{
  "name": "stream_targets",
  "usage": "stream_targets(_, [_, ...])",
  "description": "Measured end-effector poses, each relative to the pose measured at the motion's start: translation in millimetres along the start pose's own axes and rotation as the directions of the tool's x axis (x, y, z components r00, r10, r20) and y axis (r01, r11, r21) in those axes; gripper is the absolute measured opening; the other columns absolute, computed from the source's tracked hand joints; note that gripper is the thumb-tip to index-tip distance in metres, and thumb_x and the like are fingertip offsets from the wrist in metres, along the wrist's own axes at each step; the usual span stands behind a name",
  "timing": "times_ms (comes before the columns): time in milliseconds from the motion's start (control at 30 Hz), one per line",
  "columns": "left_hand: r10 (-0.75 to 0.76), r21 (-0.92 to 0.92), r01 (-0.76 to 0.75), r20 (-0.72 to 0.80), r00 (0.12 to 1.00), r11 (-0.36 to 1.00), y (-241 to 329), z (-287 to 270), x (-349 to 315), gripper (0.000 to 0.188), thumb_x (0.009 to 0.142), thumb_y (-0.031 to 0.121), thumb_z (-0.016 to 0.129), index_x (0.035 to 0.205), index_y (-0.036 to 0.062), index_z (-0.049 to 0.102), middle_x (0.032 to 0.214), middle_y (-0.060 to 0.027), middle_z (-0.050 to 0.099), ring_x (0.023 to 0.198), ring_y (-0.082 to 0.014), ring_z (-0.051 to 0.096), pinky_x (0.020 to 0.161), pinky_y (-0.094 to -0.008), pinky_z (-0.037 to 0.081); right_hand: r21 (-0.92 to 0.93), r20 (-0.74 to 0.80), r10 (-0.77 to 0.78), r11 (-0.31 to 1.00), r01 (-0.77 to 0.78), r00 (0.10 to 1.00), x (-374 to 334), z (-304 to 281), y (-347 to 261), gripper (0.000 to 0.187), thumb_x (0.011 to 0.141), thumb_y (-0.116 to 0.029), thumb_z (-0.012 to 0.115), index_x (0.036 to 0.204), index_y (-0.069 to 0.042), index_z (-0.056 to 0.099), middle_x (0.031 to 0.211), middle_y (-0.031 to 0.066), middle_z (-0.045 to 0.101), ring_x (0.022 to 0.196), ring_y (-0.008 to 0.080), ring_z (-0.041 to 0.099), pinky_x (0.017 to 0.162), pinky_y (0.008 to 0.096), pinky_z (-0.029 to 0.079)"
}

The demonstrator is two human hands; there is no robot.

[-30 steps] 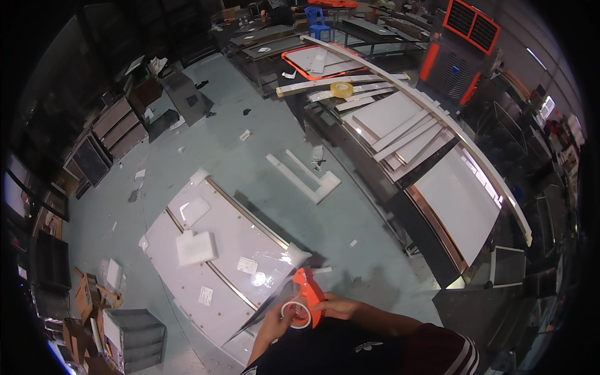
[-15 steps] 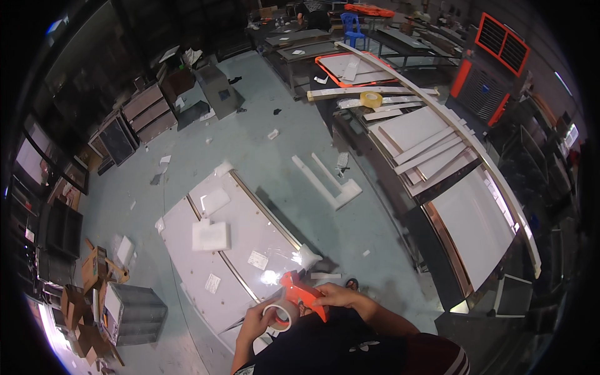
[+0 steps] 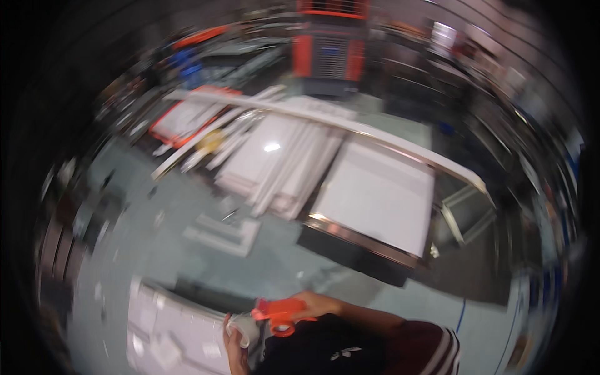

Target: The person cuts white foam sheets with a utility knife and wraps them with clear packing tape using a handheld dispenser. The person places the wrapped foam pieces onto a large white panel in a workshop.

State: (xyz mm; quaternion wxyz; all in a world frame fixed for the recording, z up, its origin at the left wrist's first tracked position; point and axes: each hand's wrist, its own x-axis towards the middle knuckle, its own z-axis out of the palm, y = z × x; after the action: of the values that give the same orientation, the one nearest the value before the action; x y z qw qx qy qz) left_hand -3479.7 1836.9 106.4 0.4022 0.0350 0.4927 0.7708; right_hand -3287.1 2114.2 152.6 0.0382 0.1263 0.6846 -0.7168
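My left hand (image 3: 232,344) is closed around a pale roll of tape (image 3: 249,330), held low in front of my body. Just to its right, my right hand (image 3: 319,304) grips an orange tape dispenser (image 3: 289,307), whose round hub points downward. The roll and the dispenser are close together; blur hides whether they touch. Beyond the left hand lies a wrapped white panel (image 3: 187,328) with foam pieces on top.
Ahead is a bench with a large white panel (image 3: 381,194), stacked white strips (image 3: 281,162), a long pale bar (image 3: 362,128) and a yellow tape roll (image 3: 211,141). A U-shaped foam piece (image 3: 231,240) lies on the floor. An orange-and-grey cooler (image 3: 330,56) stands behind.
My view has swung to the right, bringing the bench to the middle. Both hands still hold the tape roll and dispenser; the dispenser now lies more level.
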Motion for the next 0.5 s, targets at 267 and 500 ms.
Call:
stream_targets(267, [-0.107,0.386,0.028,0.184,0.977,0.922,50.4,101.9,111.5,0.05,0.099,0.018,0.065,0.145,0.0081,0.051,0.12,-0.0173,0.065,0.108,-0.0327,0.065,0.094,-0.0434,0.053,0.488,-0.224,0.079,0.872,0.041,0.971,-27.3,-38.5,18.7,0.04,0.093,-0.034,0.071,0.108,0.004,0.068,0.078,0.0025,0.065,0.068,0.01,0.062,0.06,0.0283,0.049])
stream_targets(500, [-0.497,0.781,0.056,0.338,0.799,0.621,87.8,169.9,190.9,0.042,0.098,0.02,0.066,0.137,0.0043,0.058,0.108,-0.0147,0.069,0.095,-0.0284,0.068,0.081,-0.039,0.054,0.583,-0.559,0.217,0.789,0.193,0.8,-13.6,-2.3,27.8,0.046,0.088,-0.044,0.071,0.103,0.0,0.072,0.074,0.0045,0.065,0.056,0.0131,0.06,0.05,0.0305,0.043])
